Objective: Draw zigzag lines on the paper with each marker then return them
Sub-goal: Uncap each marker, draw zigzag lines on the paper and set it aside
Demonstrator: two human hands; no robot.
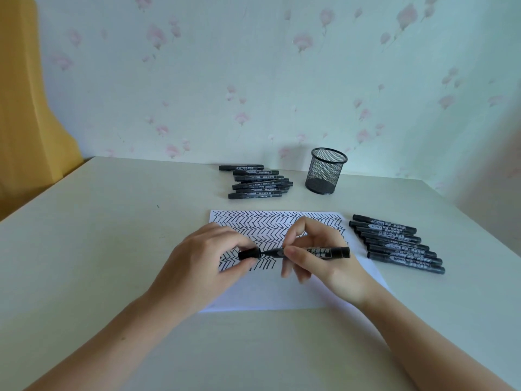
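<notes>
A white sheet of paper [296, 294] lies on the table, its upper half filled with black zigzag lines. Above it I hold a black marker [324, 253] level. My right hand [318, 258] grips the barrel between thumb and fingers. My left hand [214, 255] pinches the marker's cap [249, 253] at its left end; the cap meets the marker's tip. Several black markers [397, 244] lie in a row to the right of the paper. Another pile of several markers [259, 182] lies behind the paper.
A black mesh pen cup [326, 171] stands upright near the wall, right of the back pile. The pale table [98, 249] runs to a floral-papered wall. A yellow object [22, 108] stands at the far left.
</notes>
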